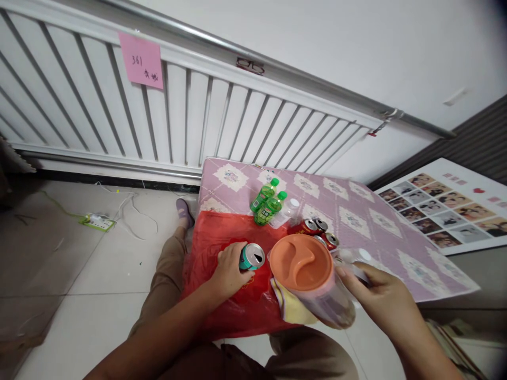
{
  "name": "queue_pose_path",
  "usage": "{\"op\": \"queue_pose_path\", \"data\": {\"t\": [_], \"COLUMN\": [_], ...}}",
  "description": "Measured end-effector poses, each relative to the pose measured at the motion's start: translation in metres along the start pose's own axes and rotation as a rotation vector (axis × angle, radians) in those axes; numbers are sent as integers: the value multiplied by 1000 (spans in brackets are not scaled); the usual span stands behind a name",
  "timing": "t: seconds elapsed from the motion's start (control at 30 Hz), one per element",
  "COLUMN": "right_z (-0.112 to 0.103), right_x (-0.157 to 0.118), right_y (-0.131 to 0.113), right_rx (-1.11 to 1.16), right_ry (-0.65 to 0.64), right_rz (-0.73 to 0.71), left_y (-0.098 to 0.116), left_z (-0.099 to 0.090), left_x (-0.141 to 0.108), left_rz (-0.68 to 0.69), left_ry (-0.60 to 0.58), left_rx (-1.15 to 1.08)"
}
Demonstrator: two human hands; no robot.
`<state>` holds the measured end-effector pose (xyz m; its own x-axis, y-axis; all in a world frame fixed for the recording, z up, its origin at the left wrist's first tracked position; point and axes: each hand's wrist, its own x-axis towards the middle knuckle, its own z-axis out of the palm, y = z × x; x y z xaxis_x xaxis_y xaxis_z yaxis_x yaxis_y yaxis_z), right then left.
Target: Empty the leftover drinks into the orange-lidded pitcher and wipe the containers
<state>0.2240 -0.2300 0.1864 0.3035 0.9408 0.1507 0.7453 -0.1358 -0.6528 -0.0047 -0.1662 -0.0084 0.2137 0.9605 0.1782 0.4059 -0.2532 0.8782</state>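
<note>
- A left hand curls its fingers and thumb around a teal metal can with a silver top over a glossy red plastic covering; whether the can rests on it is hard to tell.
- A right hand grips the handle of a clear plastic pitcher with a round orange lid, tilted near the can.
- A yellow cloth shows beside the pitcher.
- Beyond stand two green-capped plastic bottles and several red metal cans, near a purple patterned cover.
</note>
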Motion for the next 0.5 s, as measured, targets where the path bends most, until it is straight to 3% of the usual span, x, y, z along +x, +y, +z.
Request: {"op": "queue_pose_path", "data": {"t": [0.5], "right_z": [7], "right_x": [11], "right_y": [4], "right_rx": [-158], "right_ry": [-70], "right_rz": [-60], "left_y": [4], "left_z": [-2], "left_x": [1], "left_rz": [-30], "left_ry": [-42], "left_rx": [4]}}
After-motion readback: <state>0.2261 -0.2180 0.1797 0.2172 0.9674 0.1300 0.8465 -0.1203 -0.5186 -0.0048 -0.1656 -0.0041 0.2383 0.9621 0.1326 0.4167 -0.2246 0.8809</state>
